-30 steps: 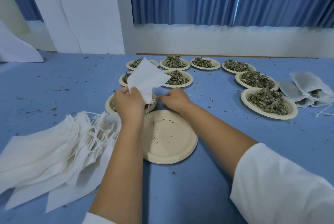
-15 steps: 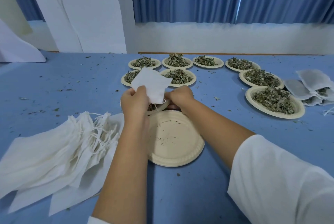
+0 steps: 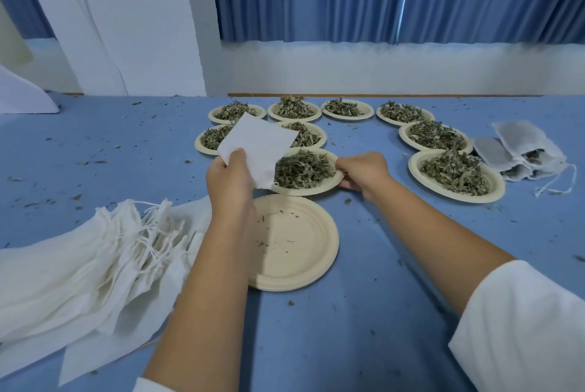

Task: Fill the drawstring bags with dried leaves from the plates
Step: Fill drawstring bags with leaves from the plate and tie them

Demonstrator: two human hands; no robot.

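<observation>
2 hands are opening 1 filling cycle. Left hand [image 3: 229, 181] is pinching an empty drawstring bag [image 3: 258, 146] by its near edge, holding it tilted just above the nearest full plate [image 3: 310, 191]; right hand [image 3: 364, 170] is curled around that plate's right rim, gripping it. Dried leaves [image 3: 300, 168] are lying heaped between the hands, beside the bag. Judged next: the bag's mouth is needing spreading before any leaves are going in.

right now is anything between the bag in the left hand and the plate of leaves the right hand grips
Nothing visible. The bag, held by the left hand, overlaps the leaf plate at its left edge in view; the right hand grips its right rim.
</observation>
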